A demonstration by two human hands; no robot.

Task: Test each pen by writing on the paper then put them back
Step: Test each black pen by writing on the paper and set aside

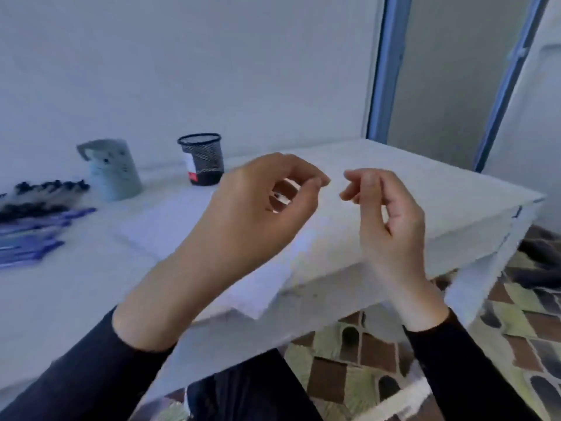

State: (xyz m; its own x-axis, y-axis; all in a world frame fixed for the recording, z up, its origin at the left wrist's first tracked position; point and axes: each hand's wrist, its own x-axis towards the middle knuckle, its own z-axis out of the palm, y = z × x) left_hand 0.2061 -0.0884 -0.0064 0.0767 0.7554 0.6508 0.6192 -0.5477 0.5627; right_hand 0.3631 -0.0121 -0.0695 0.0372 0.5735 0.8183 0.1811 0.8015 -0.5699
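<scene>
Head view: both hands are raised above the white tabletop [400, 165], apart from each other and clear of its surface. Left hand [255, 214] is seen from the back, fingers curled in tight, thumb tip and fingertips [317, 181] met in a pinch. A small pale item with a dark spot [281, 196] is seen inside that curl and looks gripped; too blurred for it to be identified as a pen part. Right hand [394, 226] is held just beside the left, palm side turned inward, fingers [353, 192] curled toward the thumb; nothing is seen held in it. Dark long sleeves [76, 378] are worn on both arms. Pens are laid flat at the tabletop's left edge: a bunch of blue plastic pens [33, 235] nearer the front, a row of dark-capped pens [45, 192] just behind them, both well apart from the hands. A grey handled mug-shaped holder [112, 171] stands upright near the back edge, beside the dark-capped pens. A black wire-mesh cup with a white and red label [202, 161] stands upright to its right, also near the back edge. White paper sheets [158, 232] lie flat mid-tabletop, partly hidden by the left hand. Patterned brown and green floor [349, 363] is visible below the front edge.
</scene>
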